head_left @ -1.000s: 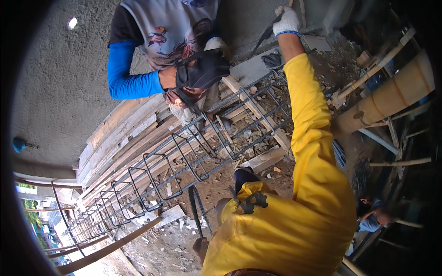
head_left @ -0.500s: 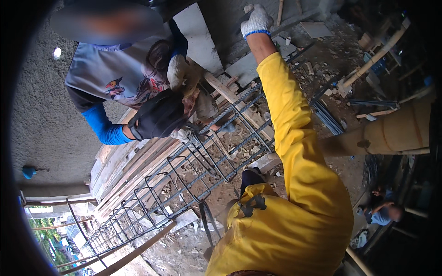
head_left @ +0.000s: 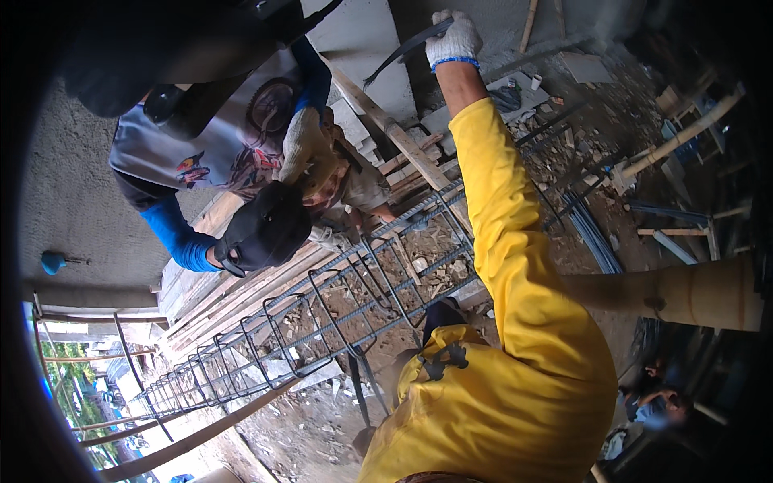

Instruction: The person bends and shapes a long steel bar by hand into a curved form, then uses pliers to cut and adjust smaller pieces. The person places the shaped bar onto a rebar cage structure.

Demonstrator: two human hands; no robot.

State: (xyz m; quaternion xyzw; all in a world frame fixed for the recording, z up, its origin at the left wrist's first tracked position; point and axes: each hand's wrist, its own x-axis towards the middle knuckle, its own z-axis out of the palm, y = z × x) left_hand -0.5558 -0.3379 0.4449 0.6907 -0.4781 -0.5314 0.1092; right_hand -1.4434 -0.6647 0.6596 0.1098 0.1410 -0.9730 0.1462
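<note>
My right hand (head_left: 456, 40), in a white knit glove with a blue cuff, is stretched far forward at the end of my yellow sleeve. Its fingers are closed round a bundle of tie wire (head_left: 409, 50), whose thin dark strands trail out leftward. Below and left of that arm a rebar cage (head_left: 385, 235) of long ribbed bars and square stirrups runs toward the lower left. My left hand is out of the picture. Across the cage, a co-worker's black-gloved hand (head_left: 270, 228) and white-gloved hand (head_left: 303, 146) are close to the bars; what they hold is unclear.
Timber planks (head_left: 205, 318) lie behind the cage by a rough grey wall (head_left: 68, 177). A bamboo pole (head_left: 668, 302) crosses at right, near bundled steel bars (head_left: 594, 233). Rubble covers the ground. Another person (head_left: 656, 406) is at lower right.
My right hand has shifted slightly right and turned, and the wire bundle now shows plainly, pointing left. The co-worker's black-gloved hand has moved a little left. The view has shifted somewhat.
</note>
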